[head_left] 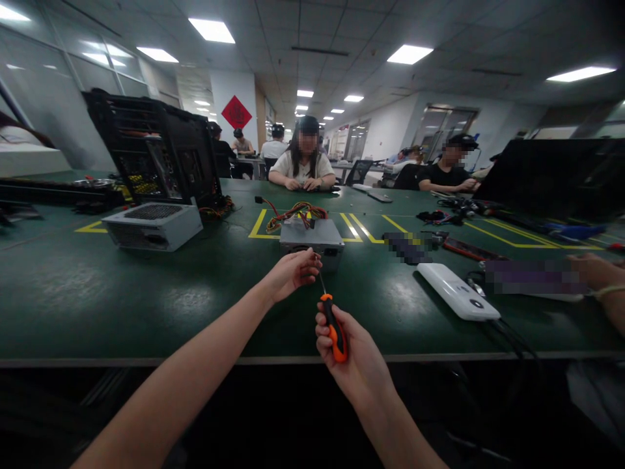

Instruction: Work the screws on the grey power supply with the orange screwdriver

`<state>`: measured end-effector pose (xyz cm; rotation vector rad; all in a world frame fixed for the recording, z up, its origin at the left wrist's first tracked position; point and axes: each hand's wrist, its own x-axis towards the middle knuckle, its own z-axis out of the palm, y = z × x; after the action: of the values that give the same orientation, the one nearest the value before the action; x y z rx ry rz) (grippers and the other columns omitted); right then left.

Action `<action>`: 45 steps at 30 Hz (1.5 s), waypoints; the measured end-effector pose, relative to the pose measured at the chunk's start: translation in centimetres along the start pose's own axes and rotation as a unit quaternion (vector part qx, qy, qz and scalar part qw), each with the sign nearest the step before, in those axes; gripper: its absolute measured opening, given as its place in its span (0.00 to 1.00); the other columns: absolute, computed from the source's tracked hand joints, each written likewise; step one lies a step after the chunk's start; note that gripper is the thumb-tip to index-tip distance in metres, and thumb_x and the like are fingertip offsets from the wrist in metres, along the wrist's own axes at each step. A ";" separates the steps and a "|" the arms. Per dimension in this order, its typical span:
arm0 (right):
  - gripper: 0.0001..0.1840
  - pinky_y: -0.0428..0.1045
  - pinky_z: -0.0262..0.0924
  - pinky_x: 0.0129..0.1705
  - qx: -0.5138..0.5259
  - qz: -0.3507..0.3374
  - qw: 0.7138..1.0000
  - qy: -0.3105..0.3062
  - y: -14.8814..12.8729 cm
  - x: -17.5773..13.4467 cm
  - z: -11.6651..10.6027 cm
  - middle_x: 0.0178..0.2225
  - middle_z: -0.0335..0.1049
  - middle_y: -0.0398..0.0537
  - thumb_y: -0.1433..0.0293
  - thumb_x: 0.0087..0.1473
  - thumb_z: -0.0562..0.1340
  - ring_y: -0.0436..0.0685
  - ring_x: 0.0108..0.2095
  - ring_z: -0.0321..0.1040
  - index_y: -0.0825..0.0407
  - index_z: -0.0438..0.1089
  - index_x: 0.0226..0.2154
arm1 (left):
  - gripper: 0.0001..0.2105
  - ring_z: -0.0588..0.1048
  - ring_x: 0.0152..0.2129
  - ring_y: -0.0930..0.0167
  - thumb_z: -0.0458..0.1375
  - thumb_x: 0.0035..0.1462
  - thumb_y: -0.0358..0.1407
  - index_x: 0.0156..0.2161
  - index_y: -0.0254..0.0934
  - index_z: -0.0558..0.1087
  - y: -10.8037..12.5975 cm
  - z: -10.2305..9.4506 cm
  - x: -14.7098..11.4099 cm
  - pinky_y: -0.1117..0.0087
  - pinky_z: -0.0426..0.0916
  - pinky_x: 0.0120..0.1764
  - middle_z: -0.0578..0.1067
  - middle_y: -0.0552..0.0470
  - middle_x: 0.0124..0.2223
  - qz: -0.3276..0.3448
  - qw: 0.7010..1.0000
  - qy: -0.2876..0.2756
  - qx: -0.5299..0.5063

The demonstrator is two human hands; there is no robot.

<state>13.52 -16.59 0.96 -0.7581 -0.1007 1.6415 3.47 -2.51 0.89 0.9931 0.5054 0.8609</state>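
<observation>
My right hand [349, 345] is wrapped around the orange and black handle of a screwdriver [333, 329], its shaft pointing up and away from me. At the shaft's tip, the fingers of my left hand [295, 272] are pinched together; whatever small thing they may hold cannot be made out. Just behind them a grey computer power supply [317, 231] rests on the table, its socket side facing me and partly covered by my left hand. A bundle of coloured cables [297, 213] lies at its back.
Another power supply [153, 225] sits to the left, before an open black computer case [161, 150]. On the right are a white power bank [456, 291] with cables and a dark monitor [556, 176]. A person [303, 156] sits opposite; another person's hand [598, 273] reaches in at right.
</observation>
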 end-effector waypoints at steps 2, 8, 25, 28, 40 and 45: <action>0.09 0.37 0.55 0.16 -0.003 0.003 1.000 0.001 0.1 0.0 0.1 0.21 0.65 0.45 0.74 0.57 0.53 0.43 0.18 0.59 0.61 0.68 0.31 | 0.10 0.70 0.22 0.80 0.59 0.53 0.39 0.33 0.32 0.71 -0.2 -0.2 0.1 0.80 0.66 0.24 0.71 0.53 0.30 0.020 1.000 0.001 0.013; 0.05 0.36 0.54 0.16 -0.002 -0.016 1.000 0.013 0.3 -0.1 -0.1 0.23 0.66 0.46 0.76 0.53 0.57 0.42 0.19 0.60 0.60 0.67 0.29 | 0.12 0.67 0.20 0.82 0.62 0.48 0.41 0.29 0.32 0.69 -0.6 -0.3 0.3 0.80 0.63 0.24 0.69 0.55 0.27 0.035 0.998 -0.006 0.053; 0.08 0.35 0.56 0.15 0.029 -0.025 0.999 0.017 -1.6 2.1 0.3 0.21 0.63 0.43 0.76 0.55 0.54 0.41 0.18 0.58 0.58 0.65 0.27 | 0.14 0.72 0.26 0.77 0.52 0.58 0.41 0.40 0.31 0.70 -0.8 -0.6 0.8 0.77 0.65 0.28 0.74 0.44 0.40 0.009 0.986 0.092 0.141; 0.07 0.35 0.57 0.15 0.029 -0.026 0.999 0.017 -1.7 2.6 0.2 0.21 0.63 0.43 0.76 0.55 0.54 0.41 0.18 0.58 0.58 0.65 0.27 | 0.12 0.73 0.26 0.77 0.52 0.58 0.39 0.40 0.31 0.70 -1.0 -0.6 0.8 0.77 0.65 0.28 0.74 0.44 0.40 0.008 0.984 0.090 0.154; 0.06 0.35 0.56 0.16 0.026 -0.025 0.999 0.015 -1.8 3.2 0.4 0.22 0.62 0.43 0.75 0.54 0.55 0.41 0.17 0.58 0.58 0.65 0.27 | 0.13 0.72 0.27 0.76 0.56 0.55 0.41 0.40 0.32 0.71 -1.1 -1.0 0.9 0.77 0.64 0.29 0.74 0.44 0.41 0.015 0.983 0.079 0.164; 0.06 0.35 0.56 0.16 0.025 -0.024 0.999 0.012 -1.8 3.7 0.5 0.21 0.62 0.42 0.75 0.53 0.55 0.41 0.17 0.57 0.57 0.64 0.27 | 0.13 0.72 0.27 0.76 0.56 0.55 0.41 0.40 0.33 0.71 -1.2 -0.9 0.9 0.76 0.64 0.29 0.74 0.44 0.41 0.015 0.983 0.076 0.168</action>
<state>14.76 -12.60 0.67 -0.7321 -0.0609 1.5846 3.77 -1.61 -0.60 1.2494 0.7857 0.9000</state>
